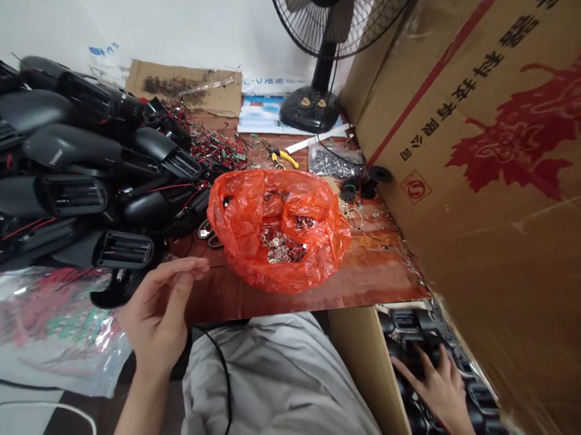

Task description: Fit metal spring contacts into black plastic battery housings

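An orange plastic bag (235,240) lies open on the brown table, with small metal pieces (280,246) inside. Left of it, above the table's front edge, my left hand (162,301) is raised with nothing in it, its fingers apart from the thumb. At the lower right, my right hand (440,384) reaches into an open cardboard box (367,371) of black plastic housings (483,396). Its fingers are spread over the housings and touch them; the fingertips are partly hidden among the dark parts.
Black housings (74,148) are piled at the left, beside red wires and small boards (216,145). A fan (310,109), yellow-handled pliers (286,157) and a clear bag (335,163) stand or lie behind. A large carton (464,239) rises at the right.
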Tool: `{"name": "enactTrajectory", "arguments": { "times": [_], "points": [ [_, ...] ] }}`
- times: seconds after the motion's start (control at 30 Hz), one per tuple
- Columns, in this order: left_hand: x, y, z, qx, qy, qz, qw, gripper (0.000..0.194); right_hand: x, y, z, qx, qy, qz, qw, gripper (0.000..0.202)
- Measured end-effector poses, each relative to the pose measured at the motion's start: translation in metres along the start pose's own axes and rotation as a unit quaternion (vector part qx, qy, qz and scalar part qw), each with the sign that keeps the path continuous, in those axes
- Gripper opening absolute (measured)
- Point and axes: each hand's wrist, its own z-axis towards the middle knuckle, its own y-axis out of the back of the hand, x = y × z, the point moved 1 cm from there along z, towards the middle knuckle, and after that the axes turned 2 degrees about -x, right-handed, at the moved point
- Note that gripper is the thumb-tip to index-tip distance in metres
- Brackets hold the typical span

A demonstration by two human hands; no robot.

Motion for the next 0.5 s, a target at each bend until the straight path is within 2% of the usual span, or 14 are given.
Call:
{"name": "enactTrajectory", "arguments": {
  "times": [0.13, 0.23, 0.3, 0.4, 0.5],
  "points": [
    [0.006, 0.001, -0.009, -0.005, 0.024, 0.0, 1.0, 0.01, 0.007, -0.014, 0.013, 0.014, 0.037, -0.03, 0.999, 0.064],
    [0.009, 0.003, -0.013, -0.001, 0.029, 0.004, 1.0, 0.008, 0.02, -0.03, 0.029, 0.059, 0.13, 0.021, 0.989, 0.073],
    [0.01, 0.008, -0.014, 0.004, 0.023, 0.019, 1.0, 0.009, 0.03, -0.043, 0.037, 0.064, 0.154, 0.037, 0.985, 0.073],
    [0.009, 0.018, -0.012, 0.013, 0.01, 0.06, 0.998, 0.012, 0.048, -0.053, 0.043, -0.006, 0.127, 0.029, 0.991, 0.069],
    [0.007, 0.029, -0.009, 0.012, -0.012, 0.107, 0.994, 0.015, 0.072, -0.047, 0.051, -0.097, 0.096, 0.071, 0.988, 0.058]
  ]
}}
